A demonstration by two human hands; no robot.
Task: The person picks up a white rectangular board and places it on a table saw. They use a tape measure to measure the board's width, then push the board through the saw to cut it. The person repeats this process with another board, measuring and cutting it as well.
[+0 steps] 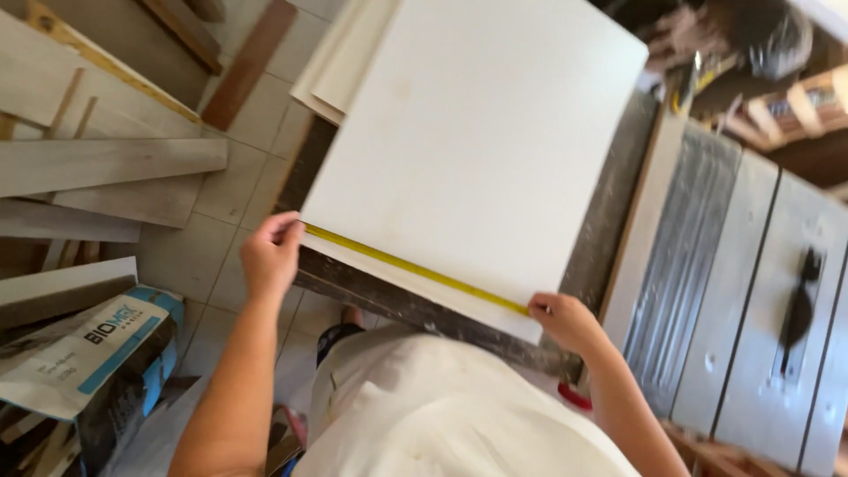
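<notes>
A large white board lies on a dark, worn workbench. A yellow tape measure blade is stretched across the board near its closest edge. My left hand pinches the tape's end at the board's left corner. My right hand presses the tape's other end down at the board's right corner, fingers closed on it. My white shirt fills the bottom of the view.
A grey table saw with a black blade slot stands to the right. Wooden planks lean over the tiled floor at left. A paper sack lies at bottom left. More white boards are stacked behind.
</notes>
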